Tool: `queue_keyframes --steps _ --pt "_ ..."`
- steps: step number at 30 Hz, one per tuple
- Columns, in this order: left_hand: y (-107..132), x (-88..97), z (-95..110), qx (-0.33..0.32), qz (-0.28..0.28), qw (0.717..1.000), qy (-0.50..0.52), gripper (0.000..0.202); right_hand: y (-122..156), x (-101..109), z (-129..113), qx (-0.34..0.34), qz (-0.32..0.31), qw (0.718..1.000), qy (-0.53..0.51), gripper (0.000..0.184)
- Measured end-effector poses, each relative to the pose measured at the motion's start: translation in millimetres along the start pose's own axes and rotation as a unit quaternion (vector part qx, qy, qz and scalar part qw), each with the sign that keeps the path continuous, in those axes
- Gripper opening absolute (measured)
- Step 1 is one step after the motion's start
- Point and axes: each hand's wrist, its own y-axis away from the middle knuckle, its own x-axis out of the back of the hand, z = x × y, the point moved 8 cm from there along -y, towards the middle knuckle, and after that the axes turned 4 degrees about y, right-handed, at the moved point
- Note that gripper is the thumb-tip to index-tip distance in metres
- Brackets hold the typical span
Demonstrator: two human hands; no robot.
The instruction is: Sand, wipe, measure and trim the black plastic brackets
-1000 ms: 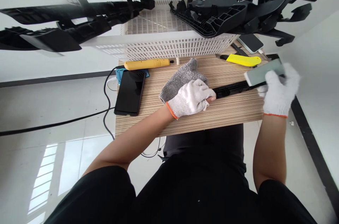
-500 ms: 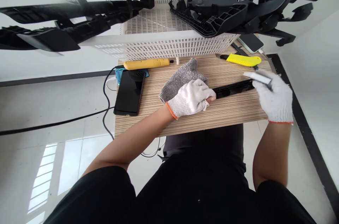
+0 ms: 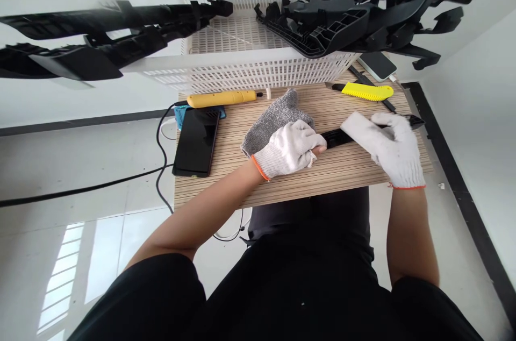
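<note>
A long black plastic strip [image 3: 336, 139] lies across a striped wooden board [image 3: 322, 174] on my lap. My left hand [image 3: 288, 150], in a white glove, is closed over the strip's left end and pins it to the board. My right hand [image 3: 393, 147], also in a white glove, grips a pale flat block [image 3: 357, 127] and presses it onto the middle of the strip. The strip's right tip [image 3: 417, 122] sticks out beyond my right hand.
A grey glove [image 3: 278, 115] lies behind my left hand. Also on the board are a yellow pen-like tool [image 3: 221, 98], a dark phone [image 3: 196, 141] with a cable, and a yellow utility knife [image 3: 365, 91]. Behind stands a white mesh basket [image 3: 242, 69] bearing black plastic parts [image 3: 355, 13].
My right hand has brought the pale block down from the strip's right end and slid it left along the strip. My left hand has stayed put.
</note>
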Motion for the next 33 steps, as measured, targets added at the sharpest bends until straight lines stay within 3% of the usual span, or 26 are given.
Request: queue_keyframes --steps 2,6,9,10,13,14,17,18,21,24,25,28,29,32,33 --pt "0.1 -0.3 -0.7 0.004 -0.002 1.000 0.000 0.037 -1.0 5.6 -0.3 -0.036 0.060 0.997 -0.034 0.051" --pt "0.6 -2.0 -2.0 0.014 -0.013 1.000 0.003 0.039 -7.9 -3.3 -2.4 -0.019 0.023 0.999 -0.034 0.036" --pt "0.9 -2.9 -3.3 0.025 -0.018 1.000 0.004 0.042 -12.3 27.0 4.4 0.003 0.184 0.981 -0.057 0.038" --pt "1.0 -3.3 -3.1 0.024 -0.020 1.000 0.005 0.043 -14.3 32.9 8.5 -0.003 0.206 0.976 -0.066 0.038" --pt "1.0 -3.7 -3.0 0.023 -0.021 0.999 0.006 0.042 -26.5 24.9 17.2 -0.043 0.105 0.992 -0.054 0.035" --pt "1.0 -3.4 -3.3 0.025 -0.020 0.999 0.006 0.041 -27.6 27.3 17.8 -0.046 0.109 0.992 -0.050 0.035" --pt "1.1 -3.1 -3.7 0.028 -0.018 0.999 0.008 0.040 -19.8 49.7 17.4 -0.027 0.245 0.965 -0.093 0.033" --pt "1.1 -3.3 -3.5 0.027 -0.020 0.999 0.009 0.040 -18.9 48.4 19.4 -0.033 0.240 0.964 -0.109 0.034" --pt "1.1 -3.0 -3.2 0.025 -0.016 1.000 0.008 0.041 -19.9 30.1 25.9 -0.058 0.130 0.984 -0.107 0.034" --pt "1.2 -1.7 -2.5 0.019 -0.006 1.000 0.007 0.039 -10.2 47.4 30.0 -0.039 0.241 0.963 -0.117 0.034" --pt "1.2 -1.6 -2.2 0.016 -0.005 1.000 0.007 0.038 -9.3 47.9 32.6 -0.047 0.241 0.961 -0.129 0.035" --pt "1.1 -1.3 -2.0 0.015 -0.005 1.000 0.007 0.034 -15.2 27.7 34.5 -0.078 0.092 0.986 -0.118 0.037" --pt "0.9 -1.2 -1.8 0.016 -0.006 1.000 0.005 0.034 -15.2 29.8 32.5 -0.068 0.099 0.987 -0.104 0.037" --pt "0.1 -1.1 -1.0 0.017 -0.011 1.000 0.001 0.036 -7.9 53.8 25.9 -0.016 0.252 0.963 -0.097 0.035" --pt "-0.2 -1.1 -0.9 0.018 -0.013 1.000 -0.001 0.037 -8.9 51.6 26.4 -0.016 0.242 0.965 -0.099 0.035"
